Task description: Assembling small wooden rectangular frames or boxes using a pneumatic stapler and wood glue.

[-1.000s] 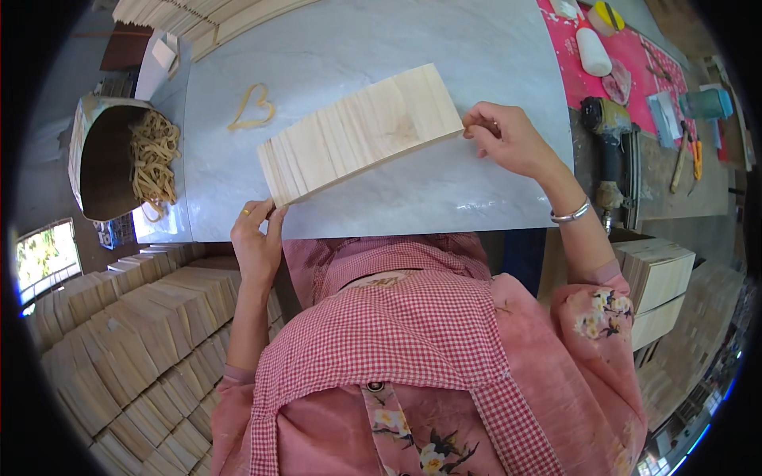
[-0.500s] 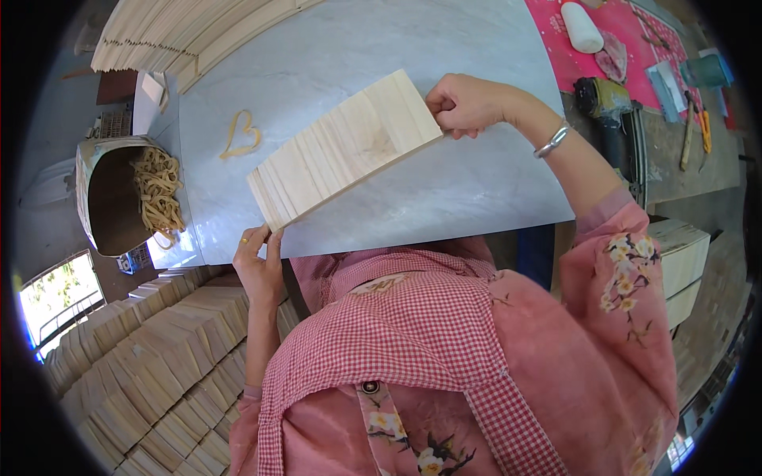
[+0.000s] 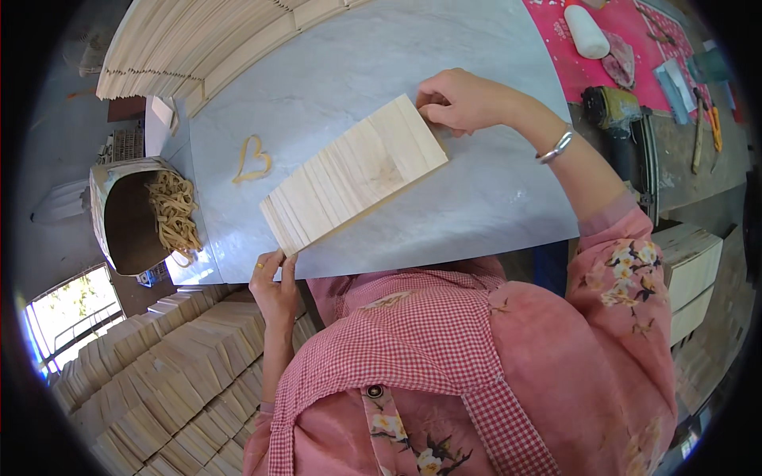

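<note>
A long pale wooden board [image 3: 353, 174] with a striped grain lies slantwise over the grey marbled table, its left end nearer me. My left hand [image 3: 275, 287] pinches the near left corner between thumb and fingers. At the other end, my right hand [image 3: 467, 101] is closed with curled fingers at the far right corner; its fingertips are partly hidden. Left of the board, a tan rubber band [image 3: 264, 168] lies loose in a heart shape.
A cut-open container [image 3: 101, 208] with many rubber bands [image 3: 173, 208] stands at the left table edge. Stacked boards fill the far left [image 3: 190, 47] and lower left [image 3: 175, 357]. On the right are a white bottle [image 3: 586, 33], a tape roll [image 3: 609, 107] and hand tools [image 3: 698, 131].
The whole view has shifted, so the table and board appear lower. Against the board, my right hand has slid away from me toward the far corner. My left hand keeps its pinch.
</note>
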Demonstrator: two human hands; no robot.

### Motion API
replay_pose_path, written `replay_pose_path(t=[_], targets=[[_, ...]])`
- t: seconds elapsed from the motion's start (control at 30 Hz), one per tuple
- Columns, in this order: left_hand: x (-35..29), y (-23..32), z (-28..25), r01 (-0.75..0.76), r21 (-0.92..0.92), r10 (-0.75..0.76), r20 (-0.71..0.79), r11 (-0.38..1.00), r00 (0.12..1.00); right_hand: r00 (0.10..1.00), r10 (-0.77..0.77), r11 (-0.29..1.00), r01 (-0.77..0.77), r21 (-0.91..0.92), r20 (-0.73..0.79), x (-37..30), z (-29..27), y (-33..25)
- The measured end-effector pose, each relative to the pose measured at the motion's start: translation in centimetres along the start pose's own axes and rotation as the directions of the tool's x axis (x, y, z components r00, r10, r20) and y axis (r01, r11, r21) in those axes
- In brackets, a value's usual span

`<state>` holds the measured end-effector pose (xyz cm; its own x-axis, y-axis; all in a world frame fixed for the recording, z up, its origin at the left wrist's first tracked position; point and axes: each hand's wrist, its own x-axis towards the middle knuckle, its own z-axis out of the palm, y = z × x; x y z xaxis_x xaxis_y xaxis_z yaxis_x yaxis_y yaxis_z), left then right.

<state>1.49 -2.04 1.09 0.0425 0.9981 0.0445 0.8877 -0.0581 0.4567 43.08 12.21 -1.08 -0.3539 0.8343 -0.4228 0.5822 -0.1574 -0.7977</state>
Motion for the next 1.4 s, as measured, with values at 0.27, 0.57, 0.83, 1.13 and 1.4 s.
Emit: replay_pose_path(t=[0.27, 0.57, 0.83, 1.13, 1.4], targets=[[0.2, 0.5, -0.2, 0.0, -0.011, 0.0, 0.003, 1.0, 1.0, 0.967, -0.214, 0.895, 0.14, -0.423, -0.134, 2.9, 1.4, 0.5], [3.6, 8.5, -1.2, -0.387, 0.18, 0.381, 0.065, 0.904, 0.922, 0.696, -0.213, 0.966, 0.255, -0.041, -0.686, -1.9, 6.5, -0.4], [9.7, 12.6, 7.9, -0.575, 0.058, 0.564, 0.139, 0.816, 0.814, 0.607, -0.202, 0.972, 0.219, -0.083, -0.768, -1.6, 8.6, -1.9], [10.4, 12.5, 9.0, -0.545, -0.138, 0.556, 0.065, 0.827, 0.828, 0.552, -0.324, 0.944, 0.136, -0.3, -0.769, -1.4, 8.7, -2.0], [10.3, 12.2, 9.1, -0.553, -0.116, 0.563, 0.076, 0.825, 0.823, 0.635, -0.258, 0.952, 0.297, -0.078, -0.728, -3.0, 7.9, -1.1]])
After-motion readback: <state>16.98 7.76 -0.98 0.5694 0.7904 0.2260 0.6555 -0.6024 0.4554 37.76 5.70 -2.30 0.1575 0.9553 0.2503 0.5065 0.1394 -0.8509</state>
